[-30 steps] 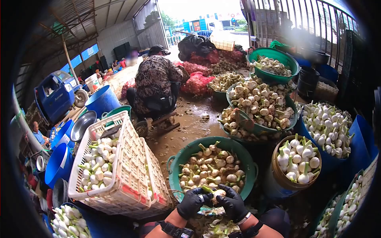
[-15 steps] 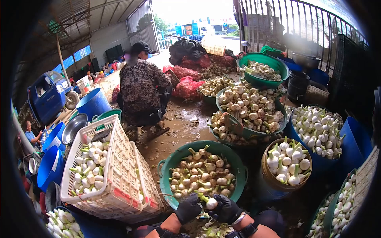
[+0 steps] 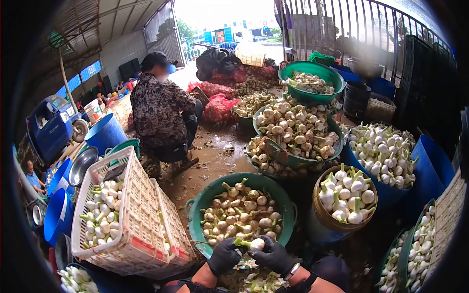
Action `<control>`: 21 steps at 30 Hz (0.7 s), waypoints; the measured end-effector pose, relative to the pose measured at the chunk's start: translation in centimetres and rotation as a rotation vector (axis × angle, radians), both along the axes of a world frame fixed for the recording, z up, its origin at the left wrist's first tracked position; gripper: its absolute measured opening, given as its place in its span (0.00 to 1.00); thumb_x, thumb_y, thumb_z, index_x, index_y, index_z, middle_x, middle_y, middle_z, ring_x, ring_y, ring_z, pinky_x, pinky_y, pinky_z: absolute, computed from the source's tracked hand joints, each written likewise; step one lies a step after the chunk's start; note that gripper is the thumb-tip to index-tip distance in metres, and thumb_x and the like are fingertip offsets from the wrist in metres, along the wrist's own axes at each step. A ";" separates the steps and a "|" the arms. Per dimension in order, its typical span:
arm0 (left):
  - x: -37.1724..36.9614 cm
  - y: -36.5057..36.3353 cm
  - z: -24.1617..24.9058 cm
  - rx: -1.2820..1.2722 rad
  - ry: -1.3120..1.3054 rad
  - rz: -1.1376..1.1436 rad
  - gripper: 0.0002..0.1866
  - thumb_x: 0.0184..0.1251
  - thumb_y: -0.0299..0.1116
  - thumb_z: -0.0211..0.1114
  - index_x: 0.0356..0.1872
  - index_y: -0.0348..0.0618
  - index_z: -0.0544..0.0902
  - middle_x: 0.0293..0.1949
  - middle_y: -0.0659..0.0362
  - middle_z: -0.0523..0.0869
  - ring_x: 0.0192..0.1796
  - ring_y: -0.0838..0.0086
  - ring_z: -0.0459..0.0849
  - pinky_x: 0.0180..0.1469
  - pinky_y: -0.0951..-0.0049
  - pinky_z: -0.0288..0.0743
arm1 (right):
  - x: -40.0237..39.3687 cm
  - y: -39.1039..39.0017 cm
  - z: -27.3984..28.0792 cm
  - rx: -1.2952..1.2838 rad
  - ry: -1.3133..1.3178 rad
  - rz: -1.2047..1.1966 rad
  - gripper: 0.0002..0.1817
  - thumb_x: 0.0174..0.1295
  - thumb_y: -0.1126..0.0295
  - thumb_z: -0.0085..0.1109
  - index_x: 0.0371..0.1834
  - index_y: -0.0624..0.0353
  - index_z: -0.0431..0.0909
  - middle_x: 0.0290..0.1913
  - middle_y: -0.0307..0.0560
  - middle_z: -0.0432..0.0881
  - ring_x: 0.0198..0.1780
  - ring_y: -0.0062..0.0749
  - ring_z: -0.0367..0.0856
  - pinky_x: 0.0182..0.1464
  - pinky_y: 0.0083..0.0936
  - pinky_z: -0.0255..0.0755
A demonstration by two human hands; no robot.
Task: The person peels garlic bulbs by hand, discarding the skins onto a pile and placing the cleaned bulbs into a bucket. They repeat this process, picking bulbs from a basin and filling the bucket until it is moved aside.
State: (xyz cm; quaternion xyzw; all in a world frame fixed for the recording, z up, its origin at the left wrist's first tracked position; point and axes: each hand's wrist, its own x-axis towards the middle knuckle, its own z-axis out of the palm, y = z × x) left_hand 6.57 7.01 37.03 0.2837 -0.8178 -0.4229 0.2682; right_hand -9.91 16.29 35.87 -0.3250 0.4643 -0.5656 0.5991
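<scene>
The garlic bulb point(image 3: 257, 244) has swung since before, its stem point(image 3: 240, 241) now toward nine o'clock.
My left hand point(image 3: 224, 257) curls by the stem, grip unclear; the green tub point(image 3: 197, 207) lies beyond at twelve; my right hand point(image 3: 275, 257), at three, pinches the bulb.

Metal roofing point(image 3: 122, 19), heaped garlic point(image 3: 240, 212) and crates point(image 3: 140, 210) mark a produce shed point(image 3: 116, 56)

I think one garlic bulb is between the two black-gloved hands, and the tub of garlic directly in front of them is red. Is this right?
Not quite: the tub of garlic directly in front of them is green, as the head view shows. One garlic bulb is indeed between the two black-gloved hands.
</scene>
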 end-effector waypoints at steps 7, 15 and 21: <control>0.6 -0.9 -3.0 0.019 -0.016 0.005 0.11 0.54 0.27 0.61 0.40 0.40 0.81 0.35 0.48 0.82 0.39 0.56 0.81 0.43 0.65 0.76 | -0.6 -0.2 -0.1 0.196 -0.284 0.187 0.16 0.64 0.56 0.55 0.38 0.60 0.74 0.33 0.44 0.77 0.35 0.29 0.77 0.40 0.25 0.72; 1.4 -0.4 0.5 0.782 0.391 0.036 0.15 0.68 0.34 0.57 0.49 0.32 0.79 0.33 0.58 0.82 0.31 0.76 0.82 0.36 0.75 0.77 | -1.7 -0.8 0.4 0.065 -0.593 -0.041 0.22 0.60 0.56 0.61 0.48 0.62 0.72 0.36 0.50 0.80 0.35 0.36 0.81 0.40 0.33 0.77; 0.2 0.4 1.6 1.040 0.519 -0.033 0.20 0.65 0.30 0.58 0.57 0.34 0.72 0.38 0.58 0.83 0.37 0.75 0.82 0.42 0.75 0.77 | 0.7 -1.1 -0.5 -0.141 -0.005 -0.211 0.27 0.56 0.71 0.63 0.59 0.62 0.66 0.38 0.41 0.80 0.39 0.27 0.81 0.40 0.24 0.78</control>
